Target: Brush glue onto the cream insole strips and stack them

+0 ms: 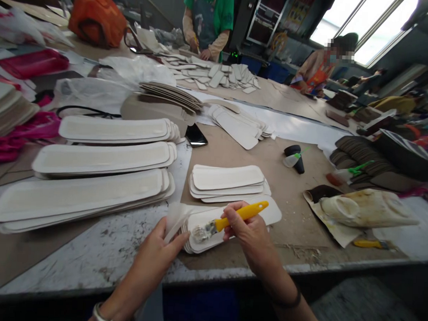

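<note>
My right hand (248, 233) grips a paintbrush (242, 216) by its yellow handle. The brush's whitish, paste-covered bristles touch the top of a small stack of white rounded panels (210, 243). At that stack's left end, my left hand (162, 248) pinches a thin, translucent whitish sheet (178, 220) between thumb and fingers, the thumb tip against the panel ends. Just behind lies another short stack of white panels (229, 177). To the left, three piles of long white panels (81, 195) lie side by side, their tops showing a cream inner area.
Right of my hands, a stained cream plastic container (368, 210) lies on its side near a second yellow-handled brush (368, 244). A small green-tipped bottle (292, 159) and a phone (196, 135) lie farther back. Two co-workers (209, 23) stand across the table beyond loose panels (217, 75).
</note>
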A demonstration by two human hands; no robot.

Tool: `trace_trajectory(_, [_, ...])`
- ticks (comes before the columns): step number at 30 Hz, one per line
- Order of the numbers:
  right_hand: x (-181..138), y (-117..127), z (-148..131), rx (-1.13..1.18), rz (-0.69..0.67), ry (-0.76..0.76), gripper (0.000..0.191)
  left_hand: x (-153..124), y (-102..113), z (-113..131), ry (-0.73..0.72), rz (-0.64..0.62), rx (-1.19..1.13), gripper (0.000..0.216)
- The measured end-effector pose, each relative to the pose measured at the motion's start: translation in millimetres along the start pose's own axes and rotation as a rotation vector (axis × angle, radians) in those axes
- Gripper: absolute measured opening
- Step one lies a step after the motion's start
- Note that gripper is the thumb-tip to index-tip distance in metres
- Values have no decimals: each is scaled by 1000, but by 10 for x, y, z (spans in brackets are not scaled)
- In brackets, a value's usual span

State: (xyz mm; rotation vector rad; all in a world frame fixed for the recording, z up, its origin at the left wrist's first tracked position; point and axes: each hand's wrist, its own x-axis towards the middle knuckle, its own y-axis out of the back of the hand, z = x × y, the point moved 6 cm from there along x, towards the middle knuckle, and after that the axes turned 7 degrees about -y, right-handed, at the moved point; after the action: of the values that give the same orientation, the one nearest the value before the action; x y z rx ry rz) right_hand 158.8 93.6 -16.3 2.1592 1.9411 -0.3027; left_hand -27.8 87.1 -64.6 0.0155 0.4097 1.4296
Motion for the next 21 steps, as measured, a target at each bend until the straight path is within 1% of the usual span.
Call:
trace_trajectory(3, [-31,-19,18,-86,15,-22,34,7,-1,-42,3,14,35,38])
trace_trajectory(7, [-73,58,-25,-162,52,19,32,33,-3,-98,-1,28,86,32])
trace_trajectory(11, [-104,315,-70,-328,197,141,29,59,-17,-137,2,21,113,33])
trace_trajectory(13, [-126,473,-112,-451,278,229,26,63,-26,-151,4,12,117,36])
trace_trajectory(17, [-180,772,-214,-727,440,384,21,47,-8,-183,14,39,152,37])
trace_trajectory(19, [-213,902,-268,-822,519,446,19,38,-2,-206,36,41,173,37])
trace_trajectory(21, [-239,1007,-318,-886,572,485,18,34,8,-193,21,52,184,37])
